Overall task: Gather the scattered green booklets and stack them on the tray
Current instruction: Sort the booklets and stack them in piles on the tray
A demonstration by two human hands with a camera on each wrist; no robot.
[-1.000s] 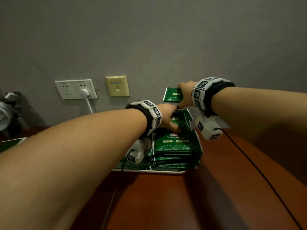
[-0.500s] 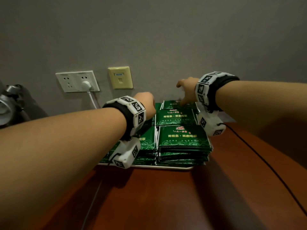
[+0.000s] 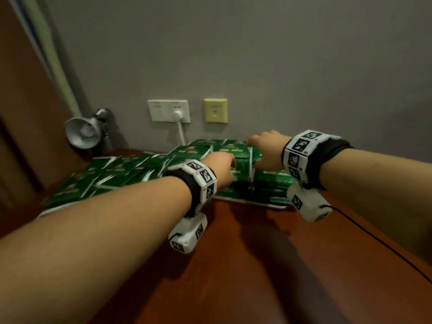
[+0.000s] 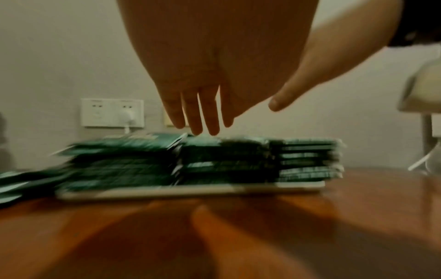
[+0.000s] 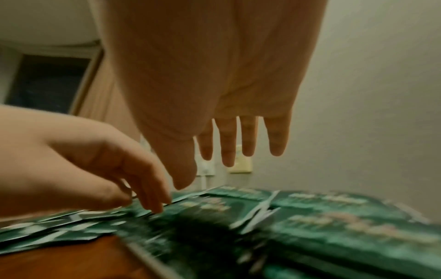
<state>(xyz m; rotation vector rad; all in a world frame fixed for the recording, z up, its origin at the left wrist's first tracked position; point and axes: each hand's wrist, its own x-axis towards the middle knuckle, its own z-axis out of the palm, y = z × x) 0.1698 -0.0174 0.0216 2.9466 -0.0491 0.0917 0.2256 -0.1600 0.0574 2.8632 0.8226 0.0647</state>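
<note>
Green booklets (image 3: 98, 181) lie loose beyond the tray's (image 4: 190, 190) left edge; my left hand (image 3: 221, 169) and right hand (image 3: 266, 148), both wide and empty, should gather them squarely.

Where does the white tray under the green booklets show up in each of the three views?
Head: tray, a pale edge below the stacks, centre-right, between the wrists.
Left wrist: tray, a long pale strip across the middle, under the stacked booklets.
Right wrist: a blurred pale edge, bottom centre.
Shared landmark: the white wall socket.
</note>
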